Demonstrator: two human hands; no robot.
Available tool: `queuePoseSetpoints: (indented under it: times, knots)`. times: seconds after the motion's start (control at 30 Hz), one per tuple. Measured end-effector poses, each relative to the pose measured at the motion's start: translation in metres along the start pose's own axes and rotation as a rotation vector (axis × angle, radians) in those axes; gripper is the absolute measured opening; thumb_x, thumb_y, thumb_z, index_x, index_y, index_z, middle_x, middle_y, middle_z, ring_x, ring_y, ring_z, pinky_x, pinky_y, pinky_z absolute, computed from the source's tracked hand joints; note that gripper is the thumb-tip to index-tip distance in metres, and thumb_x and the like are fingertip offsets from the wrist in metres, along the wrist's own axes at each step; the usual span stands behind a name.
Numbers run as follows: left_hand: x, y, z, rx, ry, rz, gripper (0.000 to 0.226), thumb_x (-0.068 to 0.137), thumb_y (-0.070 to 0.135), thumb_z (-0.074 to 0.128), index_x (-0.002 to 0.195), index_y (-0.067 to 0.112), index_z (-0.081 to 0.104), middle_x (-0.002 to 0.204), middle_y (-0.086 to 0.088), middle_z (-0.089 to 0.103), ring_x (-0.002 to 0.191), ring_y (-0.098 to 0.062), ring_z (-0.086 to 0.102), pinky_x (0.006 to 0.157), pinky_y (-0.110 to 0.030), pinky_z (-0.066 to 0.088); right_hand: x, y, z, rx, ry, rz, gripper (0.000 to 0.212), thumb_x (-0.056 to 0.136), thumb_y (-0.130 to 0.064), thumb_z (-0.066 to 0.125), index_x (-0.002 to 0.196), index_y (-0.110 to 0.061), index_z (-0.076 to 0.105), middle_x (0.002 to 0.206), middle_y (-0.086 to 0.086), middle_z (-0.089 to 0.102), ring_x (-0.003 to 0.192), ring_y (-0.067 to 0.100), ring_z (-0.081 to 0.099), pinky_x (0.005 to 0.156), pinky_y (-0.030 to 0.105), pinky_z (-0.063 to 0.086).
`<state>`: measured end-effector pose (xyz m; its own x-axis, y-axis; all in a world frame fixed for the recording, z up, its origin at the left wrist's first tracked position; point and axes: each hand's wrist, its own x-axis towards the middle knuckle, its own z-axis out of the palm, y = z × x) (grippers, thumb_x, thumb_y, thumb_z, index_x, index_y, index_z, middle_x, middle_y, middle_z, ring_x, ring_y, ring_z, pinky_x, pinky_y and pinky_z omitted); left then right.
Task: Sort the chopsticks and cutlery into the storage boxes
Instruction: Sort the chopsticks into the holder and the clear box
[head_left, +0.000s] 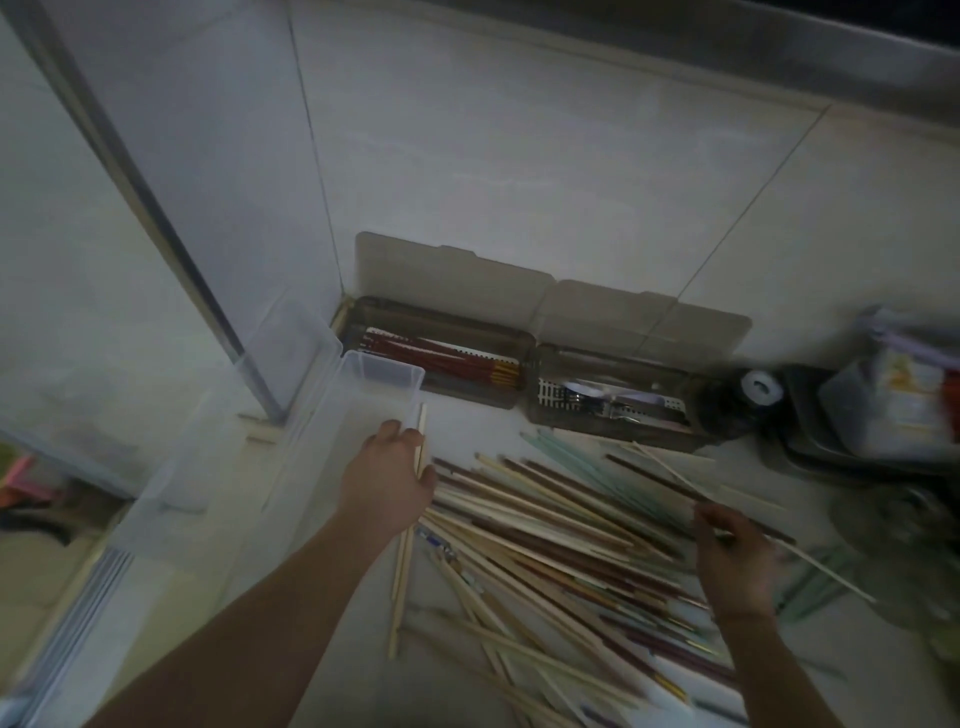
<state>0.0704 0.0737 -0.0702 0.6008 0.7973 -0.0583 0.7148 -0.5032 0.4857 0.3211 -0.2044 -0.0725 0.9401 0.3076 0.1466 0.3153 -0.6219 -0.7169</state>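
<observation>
At the bottom of the frame two bare forearms reach up into the picture over a pale worktop (519, 431). Between them, filling the lower centre and lower right, lies a loose pile of chopsticks (545, 540): pale wooden ones, dark brown ones and a few light green ones, crossing each other at shallow angles.

The left hand (387, 480), at centre frame, is closed around a pair of pale wooden chopsticks (408, 551) that stand nearly vertical in the picture, their upper tips showing just above the fingers and their lower ends trailing down beside the forearm. The right hand (735, 558), at centre right, pinches a dark brown chopstick (660, 480) and a thin pale stick (810, 561) that slant from upper left to lower right across the pile's edge.

Just left of the left hand, a clear plastic box (358, 395) runs diagonally toward the lower left; the hand's fingers are at its right wall.

Farther up, against the tiled wall, two smoky brown storage boxes sit side by side with lids raised. The left storage box (441, 358) holds red chopsticks with yellowish ends. The right storage box (613, 410) holds metal cutlery over a white perforated tray.

At the right edge are dark, blurred objects and a plastic bag (893, 395).
</observation>
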Motion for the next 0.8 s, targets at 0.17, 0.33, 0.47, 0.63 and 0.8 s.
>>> queuePoseSetpoints:
  times: [0.17, 0.33, 0.47, 0.63, 0.8]
  knots:
    - [0.001, 0.003, -0.001, -0.011, -0.004, -0.007, 0.03, 0.082, 0.033, 0.065, 0.106, 0.015, 0.064, 0.111, -0.009, 0.053, 0.097, -0.032, 0.059, 0.08, -0.041, 0.054, -0.03, 0.042, -0.036, -0.172, -0.094, -0.163, 0.024, 0.079, 0.003, 0.072, 0.084, -0.021, 0.067, 0.079, 0.002, 0.064, 0.066, 0.023, 0.057, 0.06, 0.025, 0.043]
    - [0.0, 0.003, -0.003, 0.002, 0.006, -0.008, 0.034, 0.082, 0.032, 0.067, 0.11, 0.015, 0.064, 0.112, -0.009, 0.054, 0.096, -0.033, 0.06, 0.078, -0.039, 0.053, -0.055, 0.056, -0.049, -0.38, -0.26, -0.509, 0.01, 0.076, -0.018, 0.064, 0.078, -0.015, 0.074, 0.078, 0.002, 0.069, 0.068, 0.027, 0.062, 0.069, 0.027, 0.041]
    - [0.0, 0.004, -0.004, 0.002, 0.005, -0.006, 0.035, 0.082, 0.032, 0.067, 0.112, 0.014, 0.064, 0.111, -0.01, 0.054, 0.094, -0.033, 0.06, 0.078, -0.038, 0.053, -0.062, 0.047, -0.047, -0.431, -0.265, -0.537, 0.014, 0.072, -0.02, 0.065, 0.079, -0.016, 0.076, 0.079, 0.0, 0.07, 0.068, 0.028, 0.062, 0.062, 0.028, 0.047]
    - [-0.001, 0.004, -0.006, 0.011, 0.002, -0.009, 0.036, 0.082, 0.032, 0.067, 0.113, 0.013, 0.065, 0.113, -0.01, 0.055, 0.095, -0.033, 0.061, 0.08, -0.038, 0.052, -0.06, 0.026, -0.037, -0.466, -0.292, -0.553, 0.012, 0.072, -0.01, 0.081, 0.081, -0.015, 0.078, 0.08, 0.001, 0.071, 0.07, 0.029, 0.063, 0.06, 0.034, 0.054]
    - [-0.001, 0.006, -0.007, 0.017, -0.01, -0.022, 0.037, 0.083, 0.032, 0.066, 0.115, 0.013, 0.064, 0.115, -0.01, 0.054, 0.097, -0.033, 0.06, 0.081, -0.04, 0.052, -0.057, 0.017, -0.033, -0.541, -0.328, -0.612, 0.025, 0.059, -0.008, 0.089, 0.078, -0.018, 0.077, 0.077, 0.0, 0.07, 0.066, 0.028, 0.063, 0.052, 0.034, 0.052]
